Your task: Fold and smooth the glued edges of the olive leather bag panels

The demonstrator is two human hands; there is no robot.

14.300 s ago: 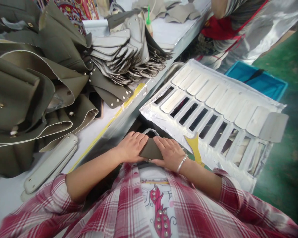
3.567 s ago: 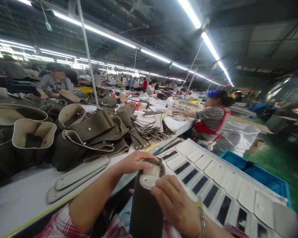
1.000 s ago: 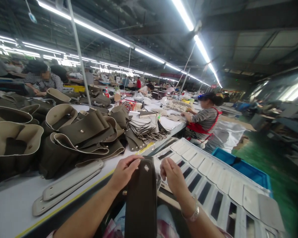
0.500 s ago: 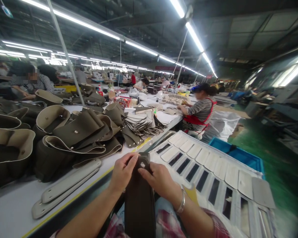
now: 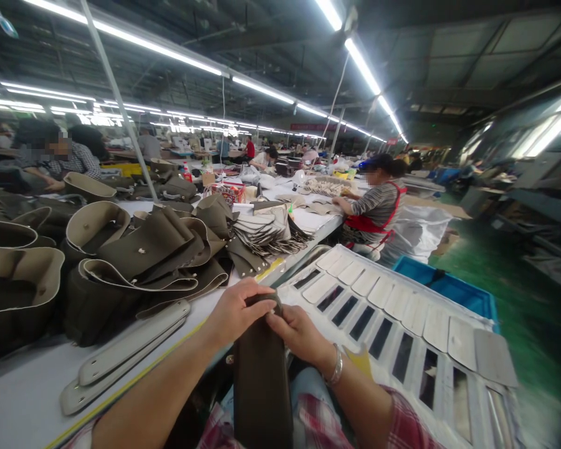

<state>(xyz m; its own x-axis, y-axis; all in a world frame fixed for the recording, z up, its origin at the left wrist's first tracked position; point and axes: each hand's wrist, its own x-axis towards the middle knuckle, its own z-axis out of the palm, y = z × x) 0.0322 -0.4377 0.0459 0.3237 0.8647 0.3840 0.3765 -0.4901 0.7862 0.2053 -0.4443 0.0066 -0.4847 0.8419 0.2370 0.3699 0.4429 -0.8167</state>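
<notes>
A long dark olive leather strap piece (image 5: pixel 262 380) stands upright in my lap, its far end between my hands. My left hand (image 5: pixel 236 312) is closed over the top end from the left, fingers curled across it. My right hand (image 5: pixel 297 333), with a silver bangle at the wrist, pinches the same end from the right. The strap's tip is hidden under my fingers.
Piled olive bag bodies (image 5: pixel 135 262) and two pale strips (image 5: pixel 126 352) lie on the white table (image 5: pixel 19 399) at left. A stack of flaps (image 5: pixel 266 234) sits further along. A foil rack (image 5: pixel 402 312) of pale pieces stands at right, beside a blue crate (image 5: pixel 453 290). A person in a striped top (image 5: pixel 376 209) works beyond.
Both hands have closed tighter over the strap's far end, covering the pale spot seen half a second ago. One second ago my right hand was off the strap.
</notes>
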